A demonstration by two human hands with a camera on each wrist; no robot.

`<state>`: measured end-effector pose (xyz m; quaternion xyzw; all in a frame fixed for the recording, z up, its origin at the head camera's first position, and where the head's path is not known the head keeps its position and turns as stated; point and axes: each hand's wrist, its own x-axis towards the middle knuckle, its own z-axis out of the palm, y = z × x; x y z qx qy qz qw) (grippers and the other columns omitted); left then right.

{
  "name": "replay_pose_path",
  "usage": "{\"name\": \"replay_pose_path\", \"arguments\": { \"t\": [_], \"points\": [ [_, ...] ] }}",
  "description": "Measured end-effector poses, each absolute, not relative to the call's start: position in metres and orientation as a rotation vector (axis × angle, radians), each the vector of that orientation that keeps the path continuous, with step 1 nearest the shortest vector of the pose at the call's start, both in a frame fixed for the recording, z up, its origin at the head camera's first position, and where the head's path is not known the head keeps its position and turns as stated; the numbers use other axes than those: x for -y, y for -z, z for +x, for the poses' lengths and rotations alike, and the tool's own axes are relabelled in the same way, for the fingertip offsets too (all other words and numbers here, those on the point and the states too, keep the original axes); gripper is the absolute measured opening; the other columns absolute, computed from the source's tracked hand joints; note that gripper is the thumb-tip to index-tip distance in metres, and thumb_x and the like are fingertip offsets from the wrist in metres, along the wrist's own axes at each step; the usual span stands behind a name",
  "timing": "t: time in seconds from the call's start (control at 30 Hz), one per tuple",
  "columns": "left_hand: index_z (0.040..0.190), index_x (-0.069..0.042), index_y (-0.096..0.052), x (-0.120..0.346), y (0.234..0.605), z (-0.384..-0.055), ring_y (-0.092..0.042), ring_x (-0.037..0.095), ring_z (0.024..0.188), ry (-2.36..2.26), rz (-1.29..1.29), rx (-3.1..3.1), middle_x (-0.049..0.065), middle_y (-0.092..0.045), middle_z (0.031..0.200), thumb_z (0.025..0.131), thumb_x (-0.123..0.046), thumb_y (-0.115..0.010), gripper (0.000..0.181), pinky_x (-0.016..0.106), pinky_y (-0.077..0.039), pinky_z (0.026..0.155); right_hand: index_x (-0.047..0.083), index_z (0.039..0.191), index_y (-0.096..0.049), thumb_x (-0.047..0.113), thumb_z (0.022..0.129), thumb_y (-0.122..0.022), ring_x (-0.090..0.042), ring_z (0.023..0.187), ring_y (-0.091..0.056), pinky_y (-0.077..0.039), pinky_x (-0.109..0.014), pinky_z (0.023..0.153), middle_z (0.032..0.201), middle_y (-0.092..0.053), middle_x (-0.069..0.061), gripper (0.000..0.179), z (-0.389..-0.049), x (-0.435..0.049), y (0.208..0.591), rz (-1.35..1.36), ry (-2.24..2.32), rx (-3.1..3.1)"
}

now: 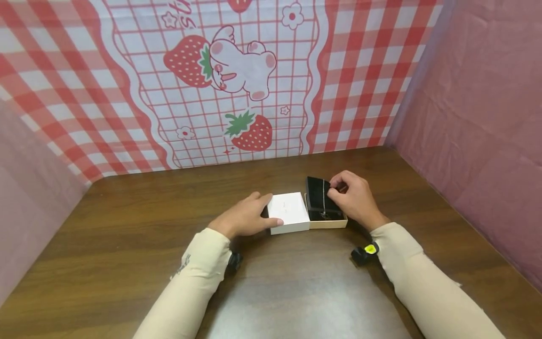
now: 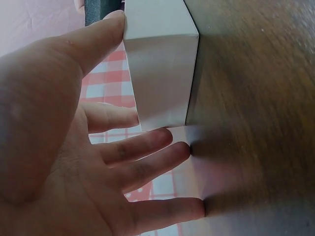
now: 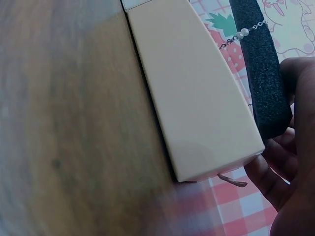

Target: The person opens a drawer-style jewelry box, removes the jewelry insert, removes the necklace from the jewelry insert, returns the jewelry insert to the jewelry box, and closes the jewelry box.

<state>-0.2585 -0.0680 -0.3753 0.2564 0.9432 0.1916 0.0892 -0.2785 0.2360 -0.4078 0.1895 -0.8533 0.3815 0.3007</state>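
Note:
A white box lid point(image 1: 290, 209) lies on the table, with my left hand point(image 1: 243, 217) at its left side. In the left wrist view my thumb touches the upper edge of the lid point(image 2: 160, 78), and the other fingers spread out nearly straight. Right beside the lid stands a tan box base point(image 1: 329, 225). My right hand point(image 1: 354, 197) pinches a black foam pad point(image 1: 315, 193) by its right edge, tilted up out of the base. A thin silver chain point(image 1: 323, 195) runs across the pad; the right wrist view shows pearl-like beads point(image 3: 242, 34) on it.
Brown wood-grain table point(image 1: 127, 254) lies under everything. A red-and-white strawberry cloth point(image 1: 250, 103) hangs behind it, and pink cloth point(image 1: 478, 117) stands along the right side. A small ribbon tab point(image 3: 234, 182) sticks out at the base's end.

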Motion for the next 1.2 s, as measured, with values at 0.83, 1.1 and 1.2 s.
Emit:
{"name": "replay_pose_path", "arguments": {
  "t": [0.83,1.1,1.2],
  "points": [
    [0.12,-0.013,-0.069,0.058,0.379,-0.262,-0.056,0.021,0.118,-0.738,1.021,-3.066,0.002,-0.062,0.123,0.098,-0.035,-0.064,0.032,0.044,-0.045,0.099,0.009,0.083,-0.066,0.003,0.079,-0.072,-0.015,0.072,-0.056,-0.047,-0.024,0.065,0.085,-0.064,-0.001,0.01,-0.278,-0.233,0.405,0.477,-0.995,2.254],
    [0.121,-0.012,-0.068,0.054,0.381,-0.261,-0.065,0.014,0.101,-1.02,1.195,-3.096,-0.001,-0.065,0.116,0.097,-0.025,-0.066,0.028,0.036,-0.054,0.082,0.007,0.083,-0.067,0.002,0.079,-0.071,-0.016,0.072,-0.055,-0.046,-0.025,0.064,0.085,-0.064,-0.003,0.008,-0.277,-0.232,0.406,0.482,-1.01,2.22],
    [0.121,-0.011,-0.067,0.051,0.382,-0.259,-0.066,0.01,0.093,-1.134,1.267,-3.042,-0.002,-0.067,0.112,0.096,-0.021,-0.067,0.027,0.033,-0.055,0.077,0.007,0.084,-0.066,0.002,0.079,-0.071,-0.016,0.072,-0.055,-0.047,-0.027,0.064,0.085,-0.064,-0.002,0.009,-0.277,-0.233,0.406,0.484,-1.015,2.214]
  ]
}}
